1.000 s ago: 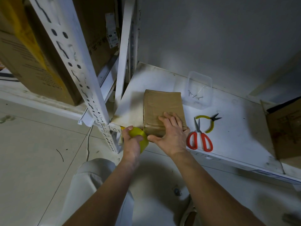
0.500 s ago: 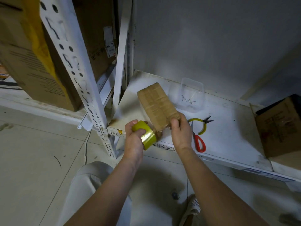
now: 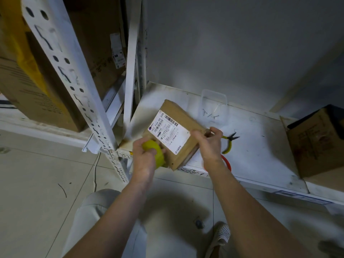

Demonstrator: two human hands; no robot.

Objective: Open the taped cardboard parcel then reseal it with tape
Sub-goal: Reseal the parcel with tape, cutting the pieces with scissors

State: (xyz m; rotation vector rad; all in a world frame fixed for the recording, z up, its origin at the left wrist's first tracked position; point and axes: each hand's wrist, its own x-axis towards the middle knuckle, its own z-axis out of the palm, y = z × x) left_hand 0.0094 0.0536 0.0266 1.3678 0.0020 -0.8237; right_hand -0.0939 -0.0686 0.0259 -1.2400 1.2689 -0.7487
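A small brown cardboard parcel is held tilted above the front of the white shelf, its side with a white shipping label turned up toward me. My right hand grips the parcel's right edge. My left hand holds a yellow-green roll of tape against the parcel's lower left corner. Tape strips on the parcel cannot be made out.
Yellow-handled pliers and red-handled scissors, mostly hidden by my right wrist, lie on the shelf. A clear plastic tub with nails stands behind. An open brown box sits right. A white perforated rack post rises left.
The parcel was lifted off the shelf and turned over, so the label side now faces up. My left hand with the tape roll stayed at its near corner.
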